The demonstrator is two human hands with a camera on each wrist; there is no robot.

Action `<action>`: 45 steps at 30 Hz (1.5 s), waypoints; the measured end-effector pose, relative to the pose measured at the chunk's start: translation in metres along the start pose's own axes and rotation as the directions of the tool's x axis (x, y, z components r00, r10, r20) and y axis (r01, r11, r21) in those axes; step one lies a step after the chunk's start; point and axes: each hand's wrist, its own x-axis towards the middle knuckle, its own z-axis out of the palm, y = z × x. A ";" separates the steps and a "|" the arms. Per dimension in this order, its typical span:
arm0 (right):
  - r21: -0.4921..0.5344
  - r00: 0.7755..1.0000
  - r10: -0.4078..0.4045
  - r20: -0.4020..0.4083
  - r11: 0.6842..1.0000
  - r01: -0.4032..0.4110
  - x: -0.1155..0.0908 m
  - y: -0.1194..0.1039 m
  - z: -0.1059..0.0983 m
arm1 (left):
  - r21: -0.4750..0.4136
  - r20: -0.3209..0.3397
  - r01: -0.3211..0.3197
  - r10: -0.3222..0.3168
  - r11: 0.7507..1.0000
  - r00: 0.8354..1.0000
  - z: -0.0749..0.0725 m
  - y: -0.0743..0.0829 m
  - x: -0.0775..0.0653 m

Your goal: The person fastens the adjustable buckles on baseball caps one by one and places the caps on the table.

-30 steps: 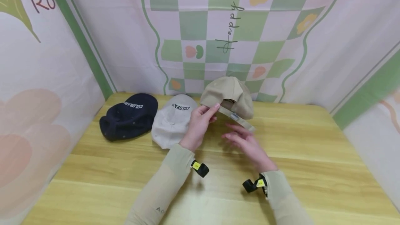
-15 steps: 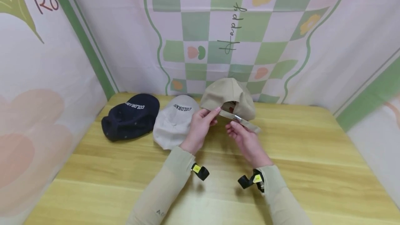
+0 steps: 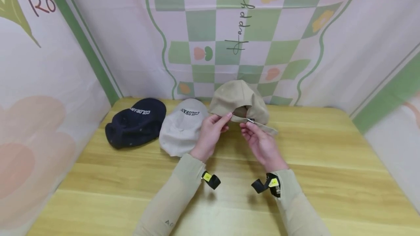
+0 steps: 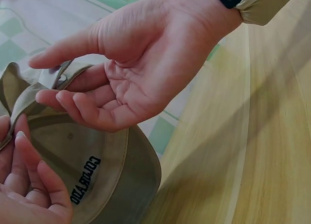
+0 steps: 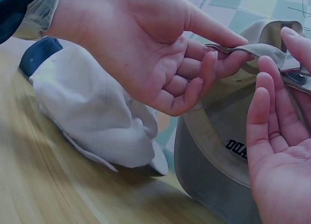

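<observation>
A beige cap [image 3: 233, 93] stands at the back of the table, its rear opening facing me. My left hand [image 3: 209, 137] pinches its back strap [image 3: 238, 119] left of the metal buckle [image 5: 297, 78]. At the buckle, my right hand [image 3: 262, 145] pinches the strap between thumb and forefinger. The strap's loose end [image 3: 270, 130] sticks out to the right. Dark lettering [image 4: 85, 180] shows inside the crown in the left wrist view, above the brim [image 4: 143, 168]. In the right wrist view, my right fingers partly cover the buckle.
Left of the beige cap lies a light grey cap [image 3: 178, 134], close beside my left hand. Farther left is a navy cap [image 3: 137, 125]. Both rest on the wooden table [image 3: 328, 177]. A printed curtain [image 3: 200, 24] hangs along the table's back edge.
My right hand has come up to the strap and now pinches it at the buckle; one second ago its fingers were spread below it. The left hand keeps its pinch.
</observation>
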 end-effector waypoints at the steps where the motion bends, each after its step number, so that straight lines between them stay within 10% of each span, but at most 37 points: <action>1: -0.006 1.000 -0.003 -0.006 1.000 0.003 0.000 0.000 0.000 | 0.002 -0.001 0.000 0.000 1.000 1.000 0.000 0.000 0.000; 33: -0.069 0.981 -0.093 -0.173 0.994 0.082 0.004 -0.006 0.005 | -0.062 0.076 0.052 -0.047 0.997 0.996 -0.003 0.003 -0.003; 39: -0.070 0.980 -0.061 -0.190 0.996 0.048 0.003 -0.008 0.003 | -0.265 0.211 0.154 -0.099 0.952 0.973 -0.008 0.016 0.002; 45: -0.097 0.987 -0.029 -0.156 0.995 0.014 0.000 -0.008 0.001 | -0.468 0.167 0.207 -0.144 0.859 0.975 -0.016 0.026 0.013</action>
